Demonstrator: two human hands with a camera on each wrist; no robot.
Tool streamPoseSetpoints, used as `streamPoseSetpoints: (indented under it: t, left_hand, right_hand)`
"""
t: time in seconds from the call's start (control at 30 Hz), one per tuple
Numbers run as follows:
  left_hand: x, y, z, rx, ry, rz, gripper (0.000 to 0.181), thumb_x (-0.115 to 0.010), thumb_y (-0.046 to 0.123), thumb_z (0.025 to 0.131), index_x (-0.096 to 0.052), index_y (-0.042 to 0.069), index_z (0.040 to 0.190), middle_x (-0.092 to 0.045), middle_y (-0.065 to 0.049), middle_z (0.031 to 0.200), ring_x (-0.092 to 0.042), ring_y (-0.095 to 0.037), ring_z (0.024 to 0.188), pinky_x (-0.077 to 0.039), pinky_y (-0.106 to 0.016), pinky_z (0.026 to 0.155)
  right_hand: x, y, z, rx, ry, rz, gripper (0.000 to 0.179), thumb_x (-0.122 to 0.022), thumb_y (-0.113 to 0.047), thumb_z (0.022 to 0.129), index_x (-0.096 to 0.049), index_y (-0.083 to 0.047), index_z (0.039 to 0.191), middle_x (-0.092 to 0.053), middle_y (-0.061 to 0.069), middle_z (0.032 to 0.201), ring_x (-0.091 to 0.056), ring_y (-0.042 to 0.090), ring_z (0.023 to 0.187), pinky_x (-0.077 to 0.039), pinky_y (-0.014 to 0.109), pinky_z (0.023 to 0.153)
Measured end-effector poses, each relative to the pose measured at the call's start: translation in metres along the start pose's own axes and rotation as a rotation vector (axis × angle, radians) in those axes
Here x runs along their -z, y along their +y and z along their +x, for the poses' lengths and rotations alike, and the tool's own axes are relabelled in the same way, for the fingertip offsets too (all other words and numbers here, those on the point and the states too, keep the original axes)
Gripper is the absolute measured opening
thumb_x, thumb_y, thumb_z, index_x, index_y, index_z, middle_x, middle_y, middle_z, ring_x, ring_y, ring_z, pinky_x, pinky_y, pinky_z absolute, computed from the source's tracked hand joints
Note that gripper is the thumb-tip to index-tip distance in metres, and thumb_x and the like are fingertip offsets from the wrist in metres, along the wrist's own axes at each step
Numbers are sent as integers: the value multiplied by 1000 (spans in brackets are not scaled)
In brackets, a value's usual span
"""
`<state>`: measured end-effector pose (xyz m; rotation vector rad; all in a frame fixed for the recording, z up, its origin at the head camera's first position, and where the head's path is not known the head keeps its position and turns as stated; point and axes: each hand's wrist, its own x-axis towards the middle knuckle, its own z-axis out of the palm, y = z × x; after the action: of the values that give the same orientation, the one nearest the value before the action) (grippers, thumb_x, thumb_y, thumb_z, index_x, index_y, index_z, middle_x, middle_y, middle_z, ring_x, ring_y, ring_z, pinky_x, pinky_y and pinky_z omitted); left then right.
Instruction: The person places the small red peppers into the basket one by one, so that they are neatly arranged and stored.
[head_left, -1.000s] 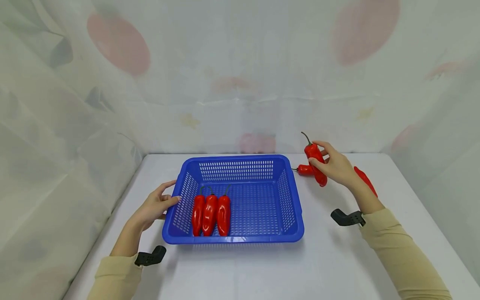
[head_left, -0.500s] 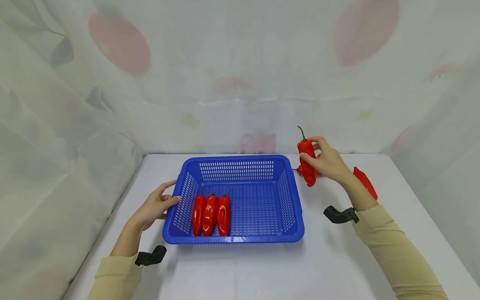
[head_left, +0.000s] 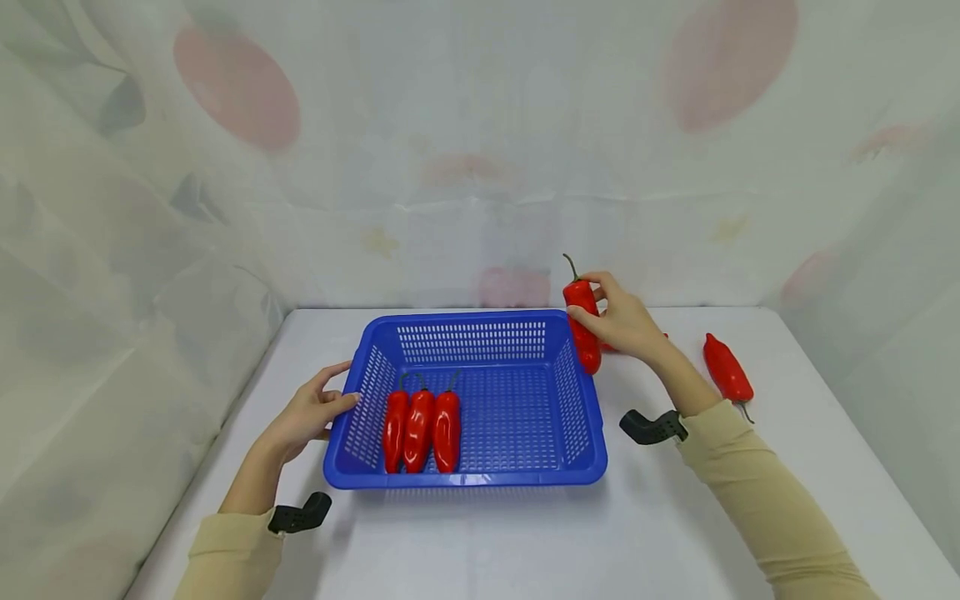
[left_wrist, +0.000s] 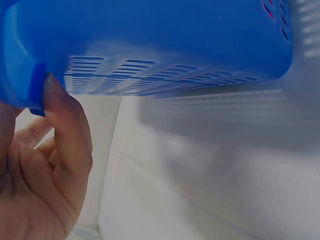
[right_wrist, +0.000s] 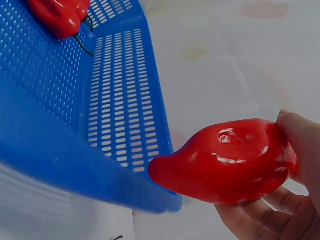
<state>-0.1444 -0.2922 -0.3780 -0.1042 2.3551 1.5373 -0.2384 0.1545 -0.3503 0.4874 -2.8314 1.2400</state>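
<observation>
My right hand (head_left: 626, 321) pinches a red chili pepper (head_left: 582, 321) between thumb and fingers, its curved green stem pointing up. In the head view the pepper overlaps the back right corner of the blue plastic basket (head_left: 465, 480); the right wrist view has its tip right at the basket's rim. At the basket's left side, my left hand (head_left: 307, 412) grips the rim, and the left wrist view shows a digit (left_wrist: 67, 125) bent against that edge. Inside the basket, three red peppers (head_left: 420, 429) lie side by side at the left, stems toward the back.
Another red pepper (head_left: 726, 367) lies on the white table (head_left: 525, 542) to the right, its stem toward me. Behind my right hand, part of one more pepper (head_left: 611, 347) shows beside the basket. A patterned curtain (head_left: 465, 233) hangs along the table's back edge.
My right hand has carried its pepper leftward, from above the table at the right to the basket's back right corner. The left hand and the basket stay put.
</observation>
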Motion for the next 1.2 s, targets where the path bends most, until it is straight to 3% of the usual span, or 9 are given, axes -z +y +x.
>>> streamPoseSetpoints:
  t: [0.23,0.43,0.67,0.93,1.2]
  left_hand:
    - [0,0,-1,-4,1,-7,68,-56,16,92,-16,13,147,-57,-24,95,-66,-28,76,-56,-47,65]
    - [0,-2,2,1,4,1,68,-55,15,92,-16,13,147,-58,-22,93,-66,-27,75,-56,-46,65]
    - [6,-18,13,8,3,-4,69,-56,20,92,-15,18,148,-59,-20,93,-66,-26,75,-56,-46,65]
    - [6,-17,12,1,-1,11,70,-55,18,92,-13,15,148,-58,-23,96,-66,-28,77,-56,-47,65]
    - [9,-29,19,-7,6,22,73,-58,28,91,-14,21,148,-58,-21,97,-66,-26,78,-56,-46,65]
  right_hand:
    - [-12,-8,5,-7,-37,43,62,-61,-32,87,-30,-10,136,-50,21,118,-60,32,85,-57,33,59]
    - [-24,-11,9,-29,-49,72,62,-61,-34,87,-32,-8,135,-50,20,116,-60,31,89,-57,34,65]
    - [-36,-16,13,-58,-79,110,61,-61,-36,87,-34,-8,134,-54,19,114,-61,29,87,-57,34,68]
    - [-50,-20,14,-85,-129,142,62,-61,-37,86,-32,-9,134,-55,17,112,-61,25,82,-56,29,64]
    - [-69,-28,17,-117,-185,115,63,-60,-38,87,-33,-7,134,-51,18,118,-61,27,87,-56,28,63]
